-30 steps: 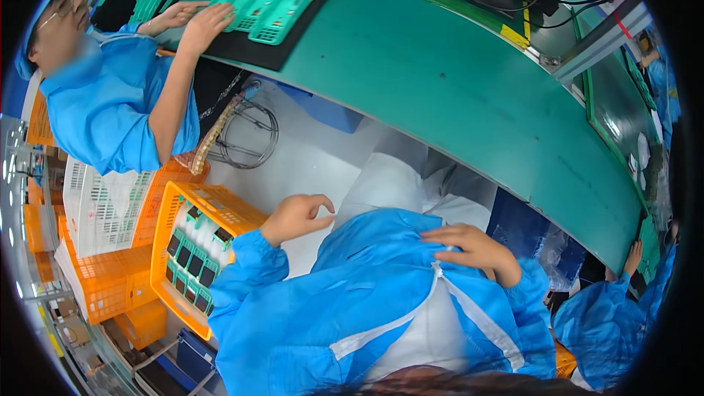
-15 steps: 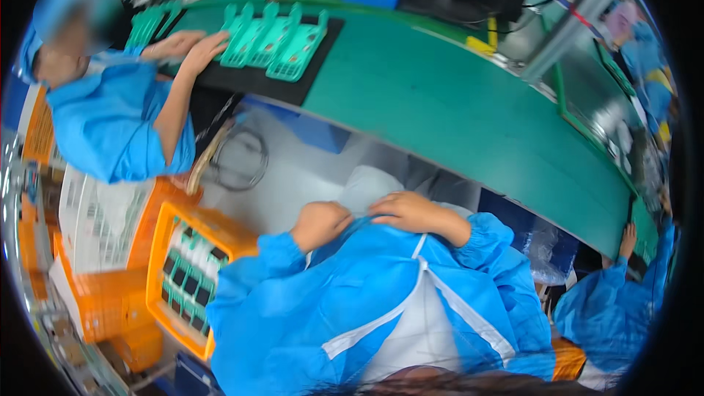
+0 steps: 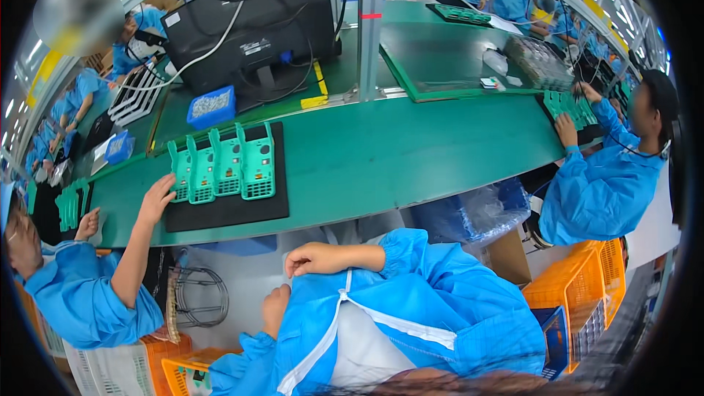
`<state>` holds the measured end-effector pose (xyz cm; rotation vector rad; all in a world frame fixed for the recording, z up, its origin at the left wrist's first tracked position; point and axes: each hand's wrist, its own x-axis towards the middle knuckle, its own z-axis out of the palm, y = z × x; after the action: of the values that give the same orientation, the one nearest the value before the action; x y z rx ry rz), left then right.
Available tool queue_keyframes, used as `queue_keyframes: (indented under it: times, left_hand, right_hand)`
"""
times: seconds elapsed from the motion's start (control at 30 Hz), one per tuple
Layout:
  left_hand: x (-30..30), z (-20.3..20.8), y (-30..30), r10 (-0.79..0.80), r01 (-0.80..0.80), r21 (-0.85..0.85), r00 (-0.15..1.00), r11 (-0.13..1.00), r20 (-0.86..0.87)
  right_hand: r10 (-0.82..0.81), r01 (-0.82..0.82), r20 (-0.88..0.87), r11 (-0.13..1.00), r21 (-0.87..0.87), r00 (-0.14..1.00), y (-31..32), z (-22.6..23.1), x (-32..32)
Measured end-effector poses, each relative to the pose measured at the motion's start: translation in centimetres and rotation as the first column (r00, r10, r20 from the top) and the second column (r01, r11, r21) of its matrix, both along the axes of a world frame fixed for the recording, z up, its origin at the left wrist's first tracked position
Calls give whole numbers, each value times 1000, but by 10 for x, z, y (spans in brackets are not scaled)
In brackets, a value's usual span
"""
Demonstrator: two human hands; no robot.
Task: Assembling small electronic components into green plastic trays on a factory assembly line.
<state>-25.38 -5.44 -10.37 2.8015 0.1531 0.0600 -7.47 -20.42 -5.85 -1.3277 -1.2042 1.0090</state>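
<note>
Blue jacket [image 3: 425,297], long axis pointing toward green table [image 3: 396,150], hands [image 3: 315,258] curled, grip unclear.

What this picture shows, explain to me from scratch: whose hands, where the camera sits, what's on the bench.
There is no robot here. The wide fisheye camera sits on the head of a person in a blue smock, looking down, so straight edges bend. The left hand and right hand are at the smock's front; I see nothing held, though some fingers are hidden. On the green bench, a black mat carries green plastic frames. A co-worker's hand is at their left end.
</note>
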Motion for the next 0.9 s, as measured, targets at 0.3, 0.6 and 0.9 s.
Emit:
queue_keyframes:
  times: [0.3,0.6,0.9]
  left_hand:
    - [21,108,25,-352,339,-174,935,925,-51]
    - [8,247,144,412,662,-735,634,149,655]
    - [84,159,4,153,205,-876,942,437,297]
  right_hand:
    - [133,-128,87,990,-61,987,-9,-76,-12]
    - [207,-175,106,952,-252,972,-15,-76,-24]
    - [74,175,-636,931,321,768,-29,46,-15]
